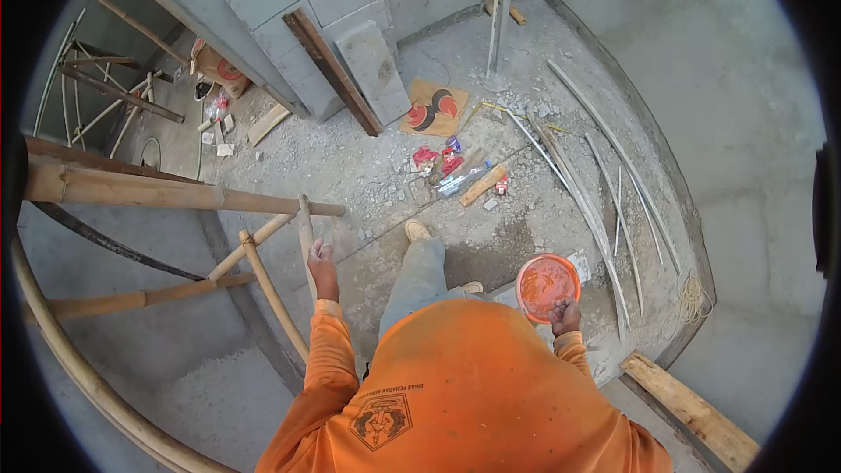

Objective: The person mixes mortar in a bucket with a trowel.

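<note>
My left hand (322, 268) is closed against an upright pole (305, 226) of the bamboo scaffold, just below a thick horizontal bamboo (188, 192). The pole partly hides how far the fingers wrap round it. My right hand (565, 315) grips the rim of an orange bucket (524, 287) at its near right side. Seen from above, the bucket's inside looks wet and reddish, and its depth is hard to tell. Between the two hands, my legs stand on the rough floor, one shoe (418, 229) pointing forward.
Ahead lie a flattened paper sack (435, 108), plastic litter (451, 162) and a short wood piece (483, 184). Long metal strips (574, 184) stretch along the right. A rusty beam (333, 72) leans on pale blocks (372, 70). A wooden plank (692, 412) lies at lower right.
</note>
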The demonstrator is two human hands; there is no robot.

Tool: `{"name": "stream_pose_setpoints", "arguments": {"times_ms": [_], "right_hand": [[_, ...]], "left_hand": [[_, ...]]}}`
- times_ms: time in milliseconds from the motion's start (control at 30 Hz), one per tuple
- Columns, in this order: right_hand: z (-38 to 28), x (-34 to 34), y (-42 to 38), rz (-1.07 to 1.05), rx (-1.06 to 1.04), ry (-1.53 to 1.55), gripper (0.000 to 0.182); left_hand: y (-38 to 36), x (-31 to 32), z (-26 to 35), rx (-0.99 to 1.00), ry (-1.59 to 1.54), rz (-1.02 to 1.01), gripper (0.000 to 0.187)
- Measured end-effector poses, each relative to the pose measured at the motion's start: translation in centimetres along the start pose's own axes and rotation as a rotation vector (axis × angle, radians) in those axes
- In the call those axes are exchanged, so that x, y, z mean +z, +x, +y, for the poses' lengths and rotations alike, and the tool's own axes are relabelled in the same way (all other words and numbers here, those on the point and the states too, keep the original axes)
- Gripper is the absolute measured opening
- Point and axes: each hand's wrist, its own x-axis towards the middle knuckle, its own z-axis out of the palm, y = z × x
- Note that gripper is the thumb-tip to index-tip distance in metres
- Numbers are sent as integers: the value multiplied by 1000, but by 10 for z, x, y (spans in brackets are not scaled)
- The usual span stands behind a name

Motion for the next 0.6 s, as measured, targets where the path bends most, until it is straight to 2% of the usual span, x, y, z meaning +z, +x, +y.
{"name": "stream_pose_setpoints", "arguments": {"times_ms": [100, 200, 300, 367, 433, 500, 533, 600], "right_hand": [[-49, 85, 24, -21, 17, -115, 10], [-90, 185, 23, -78, -70, -218, 12], [-109, 269, 44, -194, -67, -329, 13], [-125, 345, 48, -166, -121, -370, 15], [-133, 412, 45, -235, -113, -320, 13], [-136, 477, 34, -402, -62, -348, 14], [-141, 508, 27, -460, -64, -481, 14], [-137, 574, 10, -508, -108, -516, 13]], "left_hand": [[17, -29, 28, 0, -83, 165, 44], [47, -59, 27, 7, -193, 348, 43], [80, -106, 22, 30, -234, 477, 41], [103, -126, 32, 50, -259, 574, 39], [113, -142, 52, -7, -269, 614, 37], [123, -143, 82, -62, -356, 593, 34], [129, -140, 89, -56, -365, 613, 34], [138, -136, 101, -29, -454, 525, 32]]}}
